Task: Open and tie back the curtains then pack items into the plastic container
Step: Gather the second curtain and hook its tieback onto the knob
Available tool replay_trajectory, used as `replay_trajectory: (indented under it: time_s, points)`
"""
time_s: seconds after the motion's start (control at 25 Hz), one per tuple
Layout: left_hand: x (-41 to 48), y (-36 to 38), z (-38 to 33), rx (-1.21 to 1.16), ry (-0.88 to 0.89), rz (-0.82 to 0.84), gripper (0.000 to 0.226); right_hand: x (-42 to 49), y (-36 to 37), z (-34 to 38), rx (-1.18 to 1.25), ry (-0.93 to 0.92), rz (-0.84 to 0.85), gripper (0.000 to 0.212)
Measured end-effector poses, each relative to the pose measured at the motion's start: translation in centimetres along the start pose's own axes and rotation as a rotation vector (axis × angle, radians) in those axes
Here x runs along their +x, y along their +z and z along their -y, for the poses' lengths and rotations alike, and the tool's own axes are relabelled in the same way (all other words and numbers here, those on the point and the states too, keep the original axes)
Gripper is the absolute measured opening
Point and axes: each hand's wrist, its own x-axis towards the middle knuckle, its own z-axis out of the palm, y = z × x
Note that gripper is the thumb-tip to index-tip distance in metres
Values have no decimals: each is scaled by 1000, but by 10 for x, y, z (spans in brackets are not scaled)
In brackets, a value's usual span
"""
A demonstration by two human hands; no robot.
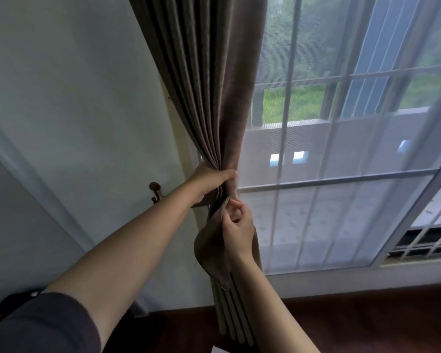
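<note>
Gathering the brown curtain (209,85) into a tight bunch at the edge of the window (341,177), a person's left hand (209,182) clenches round the pleats at mid-height, apparently to keep the cloth off the glass while it is bound. Just below that grip on the curtain, the right hand (236,230) pinches the edge of a loop (209,250) of matching brown cloth. It looks to be the tie-back going round the bundle, and no fastening is made yet. Under the curtain's gathered waist the pleats hang straight toward the dark floor (367,314). Left of the curtain, a small brown hook (155,191) sits on the pale wall (74,98), well placed, it seems, to take the band. Right of the curtain, a sheer white drape (367,212) covers the barred panes. The plastic container is nowhere in view, so packing appears to wait on this step.
</note>
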Motion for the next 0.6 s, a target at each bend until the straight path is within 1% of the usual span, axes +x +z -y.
replay_trajectory:
  time_s: [0.04,0.08,0.16,0.2,0.24,0.32,0.36,0.48,0.56,0.6]
  points:
    - [1,-1,1,6,-10,18,47,2,1,-1,2,11,-33,19]
    - [0,-1,2,16,-18,29,47,5,1,-2,-6,22,-43,26]
    - [-1,-3,3,35,-25,40,49,12,3,-3,-73,32,-15,50]
    - [-1,-4,4,40,-26,42,48,16,5,-1,-146,32,-1,58]
    - [-3,-4,3,44,-29,35,47,20,9,0,-245,26,-1,60]
    - [-4,-4,1,32,-17,6,45,28,16,4,-444,10,-34,57]
    - [-5,-2,1,15,-9,-7,44,30,18,6,-461,4,-37,54]
    - [-7,1,6,11,12,-32,46,34,23,8,-331,45,24,47]
    - [-9,-3,6,27,29,-3,49,34,23,5,-386,31,25,42]
    - [-9,-9,7,46,37,53,51,34,23,5,-436,10,15,39]
